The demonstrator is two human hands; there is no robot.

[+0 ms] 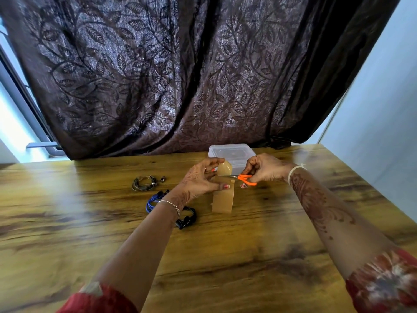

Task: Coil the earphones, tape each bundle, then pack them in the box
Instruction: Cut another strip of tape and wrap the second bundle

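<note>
My left hand (pixel 200 179) holds a roll of brown tape (pixel 224 168) above the table, and a long strip of tape (pixel 223 199) hangs down from it. My right hand (pixel 264 169) grips orange-handled scissors (pixel 244 178) whose blades point left at the strip. A grey coiled earphone (pixel 144 182) lies on the table to the left. A blue coiled earphone (pixel 153 201) and a black one (pixel 186 219) lie partly hidden under my left wrist. The clear plastic box (pixel 232 152) with its lid on stands behind my hands.
The wooden table (pixel 225 256) stretches toward me. A dark leaf-patterned curtain (pixel 180 75) hangs behind its far edge. A pale wall (pixel 383 109) stands at the right.
</note>
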